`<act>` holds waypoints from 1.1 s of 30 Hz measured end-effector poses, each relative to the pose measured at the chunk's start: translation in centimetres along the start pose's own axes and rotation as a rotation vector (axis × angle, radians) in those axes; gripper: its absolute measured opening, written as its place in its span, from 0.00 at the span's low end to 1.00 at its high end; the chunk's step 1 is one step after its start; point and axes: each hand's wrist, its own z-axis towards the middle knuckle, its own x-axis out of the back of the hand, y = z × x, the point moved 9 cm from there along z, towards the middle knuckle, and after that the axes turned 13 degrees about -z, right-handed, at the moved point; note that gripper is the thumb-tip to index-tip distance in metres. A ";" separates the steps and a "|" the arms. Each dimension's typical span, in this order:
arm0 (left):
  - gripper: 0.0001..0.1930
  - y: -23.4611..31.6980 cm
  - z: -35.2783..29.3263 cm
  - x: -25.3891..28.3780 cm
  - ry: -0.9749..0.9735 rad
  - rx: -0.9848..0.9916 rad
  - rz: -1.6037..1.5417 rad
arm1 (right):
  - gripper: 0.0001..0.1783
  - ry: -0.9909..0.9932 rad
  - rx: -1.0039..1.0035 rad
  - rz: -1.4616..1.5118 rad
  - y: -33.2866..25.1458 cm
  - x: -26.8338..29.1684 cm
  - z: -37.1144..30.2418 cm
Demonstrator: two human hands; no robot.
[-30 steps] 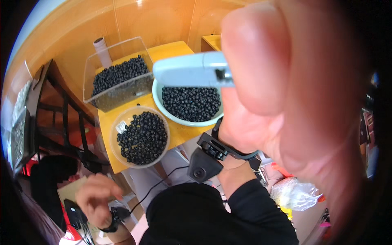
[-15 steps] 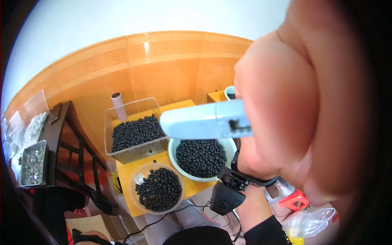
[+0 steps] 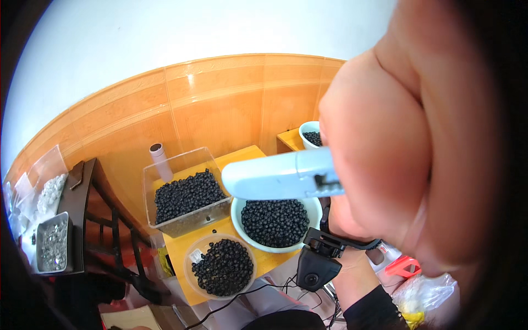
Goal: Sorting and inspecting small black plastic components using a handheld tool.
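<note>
Three containers of small dark beads lie below and beyond the right hand [image 3: 418,165]: a clear box [image 3: 184,198], a white bowl [image 3: 275,223] and a round clear tub [image 3: 221,265], grouped close on the yellow desk [image 3: 181,256], probably for easy reach. Raised near the camera, its fingers [image 3: 374,181] curl tightly around a pale blue tool [image 3: 280,177] whose tip points left. No left hand shows.
</note>
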 end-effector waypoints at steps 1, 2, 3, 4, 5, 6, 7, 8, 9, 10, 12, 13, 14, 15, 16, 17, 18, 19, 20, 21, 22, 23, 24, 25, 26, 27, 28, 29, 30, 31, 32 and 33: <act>0.12 0.0 0.1 -0.2 -0.008 0.005 -0.006 | 0.59 0.000 -0.006 0.001 -0.1 0.0 -0.1; 0.12 0.1 0.2 -0.4 -0.015 0.009 -0.012 | 0.59 -0.002 -0.012 0.003 -0.2 0.1 -0.1; 0.12 0.3 0.2 -0.2 -0.032 0.015 -0.014 | 0.59 0.004 -0.010 0.002 -0.3 -0.2 -0.1; 0.12 0.5 0.1 -0.1 -0.049 0.019 -0.015 | 0.59 0.009 -0.008 0.000 -0.3 -0.4 -0.1; 0.12 0.8 0.1 0.1 -0.066 0.023 -0.017 | 0.59 0.013 -0.005 -0.002 -0.4 -0.6 -0.1; 0.12 0.7 0.1 0.0 -0.072 0.023 -0.024 | 0.59 0.008 -0.011 -0.002 -0.4 -0.6 -0.2; 0.12 0.5 0.1 -0.1 -0.077 0.024 -0.031 | 0.59 0.003 -0.016 -0.002 -0.4 -0.6 -0.3; 0.12 0.4 0.1 -0.3 -0.083 0.024 -0.037 | 0.59 -0.003 -0.021 -0.001 -0.3 -0.6 -0.4; 0.12 0.4 0.2 -0.4 -0.090 0.029 -0.044 | 0.59 -0.004 -0.028 0.000 -0.4 -0.6 -0.4; 0.12 0.4 0.2 -0.5 -0.097 0.033 -0.051 | 0.59 -0.005 -0.035 0.001 -0.4 -0.6 -0.5; 0.12 0.6 0.3 -0.5 -0.117 0.041 -0.063 | 0.59 -0.004 -0.042 0.001 -0.4 -0.7 -0.5; 0.12 0.7 0.3 -0.3 -0.131 0.045 -0.067 | 0.59 -0.001 -0.043 -0.001 -0.4 -0.9 -0.5; 0.12 0.9 0.3 -0.2 -0.146 0.049 -0.071 | 0.59 0.001 -0.043 -0.003 -0.4 -1.1 -0.5; 0.12 0.7 0.2 -0.2 -0.152 0.049 -0.079 | 0.59 -0.004 -0.049 -0.004 -0.3 -1.1 -0.5; 0.13 0.6 0.2 -0.3 -0.158 0.049 -0.087 | 0.59 -0.010 -0.055 -0.005 -0.2 -1.1 -0.6; 0.13 0.5 0.2 -0.3 -0.164 0.049 -0.095 | 0.59 -0.015 -0.061 -0.005 -0.2 -1.2 -0.7; 0.13 0.4 0.2 -0.5 -0.170 0.050 -0.104 | 0.59 -0.019 -0.068 -0.006 -0.2 -1.1 -0.7; 0.13 0.3 0.3 -0.6 -0.176 0.051 -0.113 | 0.59 -0.023 -0.075 -0.007 -0.2 -1.0 -0.7; 0.13 0.3 0.4 -0.8 -0.183 0.053 -0.122 | 0.59 -0.028 -0.082 -0.007 -0.2 -0.9 -0.7; 0.13 0.4 0.3 -0.6 -0.197 0.057 -0.127 | 0.59 -0.024 -0.083 -0.010 -0.2 -1.1 -0.7; 0.13 0.5 0.3 -0.4 -0.211 0.061 -0.132 | 0.59 -0.022 -0.083 -0.012 -0.1 -1.3 -0.7; 0.13 0.7 0.2 -0.2 -0.225 0.065 -0.137 | 0.59 -0.019 -0.084 -0.014 -0.1 -1.5 -0.7; 0.13 0.6 0.1 -0.3 -0.231 0.063 -0.145 | 0.59 -0.027 -0.090 -0.015 -0.1 -1.5 -0.8; 0.13 0.4 0.1 -0.3 -0.236 0.061 -0.153 | 0.59 -0.034 -0.095 -0.015 0.0 -1.6 -0.9; 0.13 0.3 0.0 -0.4 -0.240 0.060 -0.160 | 0.59 -0.041 -0.101 -0.015 0.1 -1.6 -0.9; 0.14 0.3 0.0 -0.6 -0.246 0.060 -0.167 | 0.59 -0.046 -0.107 -0.015 0.1 -1.6 -0.9; 0.14 0.3 0.1 -0.7 -0.251 0.061 -0.175 | 0.59 -0.051 -0.113 -0.014 0.0 -1.6 -0.9; 0.14 0.2 0.2 -0.9 -0.257 0.062 -0.182 | 0.59 -0.055 -0.119 -0.013 0.0 -1.5 -0.9; 0.14 0.4 0.1 -0.7 -0.272 0.068 -0.187 | 0.59 -0.050 -0.120 -0.014 0.1 -1.7 -0.9; 0.14 0.5 0.1 -0.5 -0.287 0.075 -0.192 | 0.59 -0.045 -0.121 -0.016 0.1 -1.8 -0.9; 0.14 0.7 0.0 -0.3 -0.303 0.082 -0.198 | 0.59 -0.039 -0.121 -0.018 0.1 -2.0 -0.9; 0.14 0.6 0.1 -0.4 -0.313 0.081 -0.204 | 0.58 -0.042 -0.123 -0.021 0.2 -2.0 -0.9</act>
